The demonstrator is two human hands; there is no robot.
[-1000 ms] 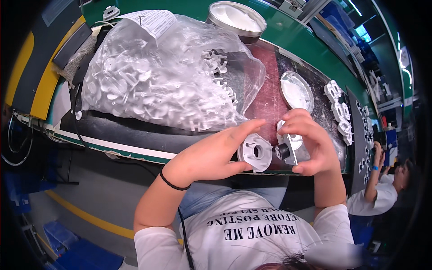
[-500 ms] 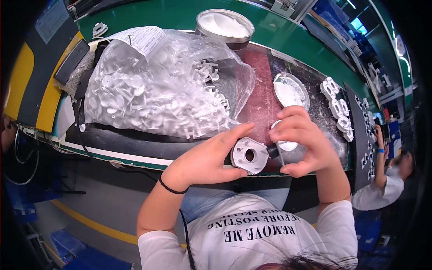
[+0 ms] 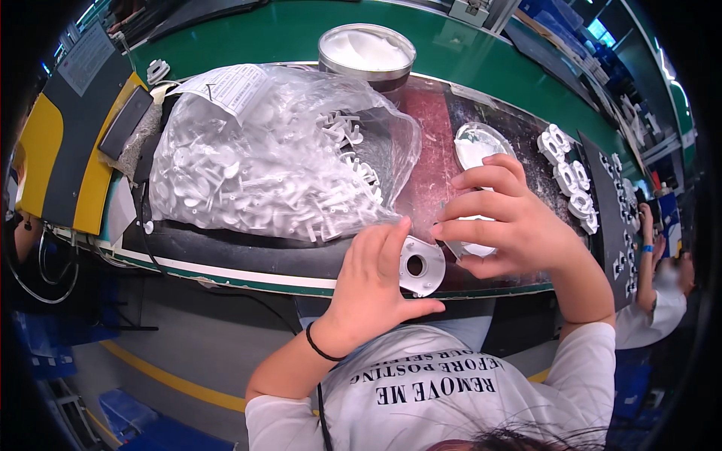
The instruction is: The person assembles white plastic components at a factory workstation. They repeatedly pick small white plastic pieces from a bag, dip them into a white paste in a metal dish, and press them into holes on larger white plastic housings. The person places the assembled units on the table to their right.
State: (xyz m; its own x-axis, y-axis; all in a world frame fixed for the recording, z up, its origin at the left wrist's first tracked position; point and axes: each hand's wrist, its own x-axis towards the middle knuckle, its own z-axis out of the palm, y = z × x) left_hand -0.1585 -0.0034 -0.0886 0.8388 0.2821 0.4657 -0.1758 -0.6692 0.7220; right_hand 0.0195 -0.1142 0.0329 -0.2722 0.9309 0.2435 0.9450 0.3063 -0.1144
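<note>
Floor [image 3: 226,351], grey, lower left, crossed by one yellow line [image 3: 173,377]. Blue objects [image 3: 154,425], lower left corner, kind unclear. Table [image 3: 278,252], black top with red panel [image 3: 426,113], near edge banded white and green. Long green surface [image 3: 286,34] beyond. Bright bluish panel [image 3: 600,31], upper right, possibly a window. White light [image 3: 674,89], far right.

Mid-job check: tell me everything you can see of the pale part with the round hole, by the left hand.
The pale part is whitish grey, smooth and plastic-looking, with a rounded right edge. A dark round hole pierces its face, with small details near the rim too fine to make out. The face is turned toward the camera, over the bench's near edge. The left hand covers its left side; how firmly it grips is unclear.
</note>
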